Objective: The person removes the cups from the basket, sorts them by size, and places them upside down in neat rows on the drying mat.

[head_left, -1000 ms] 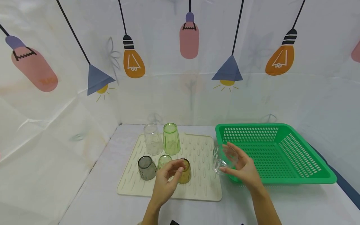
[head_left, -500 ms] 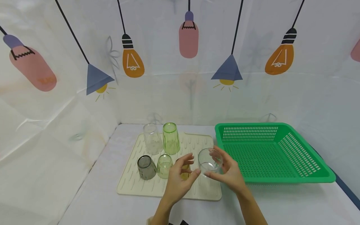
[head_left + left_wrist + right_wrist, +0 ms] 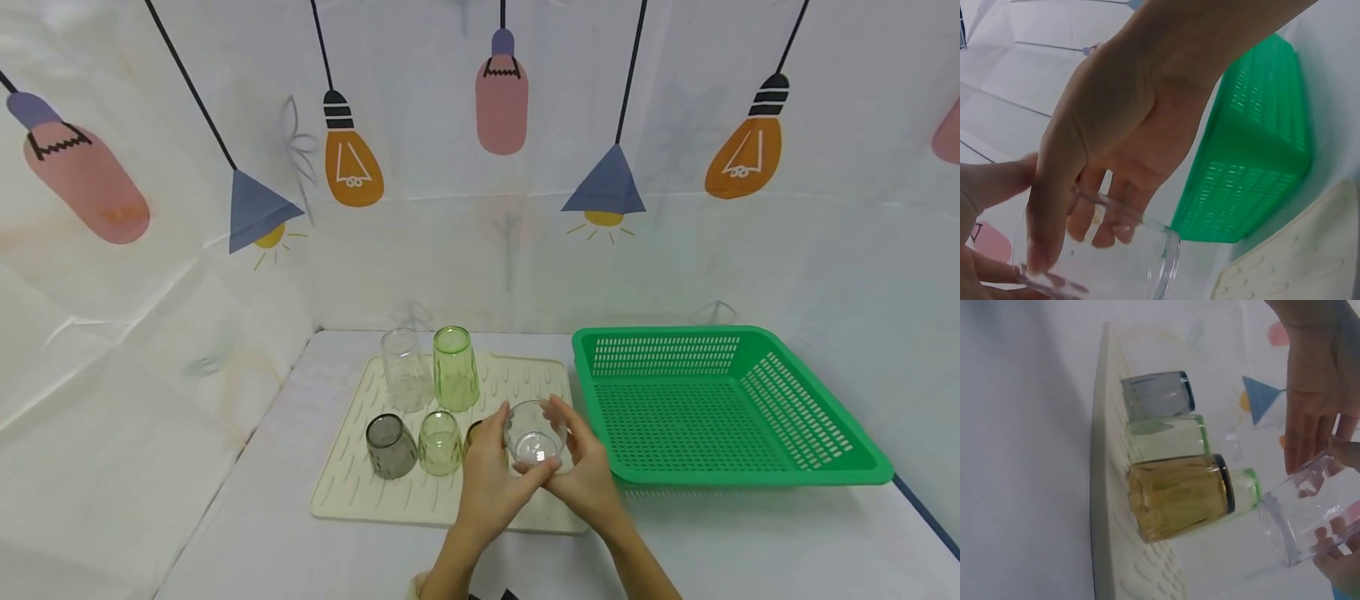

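Note:
A short clear glass cup (image 3: 535, 446) is held up over the right part of the cream drying mat (image 3: 390, 507), its mouth facing up. My left hand (image 3: 491, 483) holds its left side, and my right hand (image 3: 588, 475) grips the right side. In the left wrist view the clear cup (image 3: 1116, 256) is seen close up between the fingers of both hands. Just left of them on the mat stands an amber glass (image 3: 1179, 497), mostly hidden by my left hand in the head view. Beside that are a short green glass (image 3: 440, 443) and a grey glass (image 3: 392, 447).
Behind the short glasses, a tall clear glass (image 3: 407, 371) and a tall green glass (image 3: 455, 371) stand on the mat. A green perforated basket (image 3: 720, 478) sits on the right of the white-covered table. A patterned white sheet (image 3: 420, 267) hangs behind.
My right hand has carried the clear cup left from the basket's edge to over the mat. My left hand has moved right and now holds the cup too.

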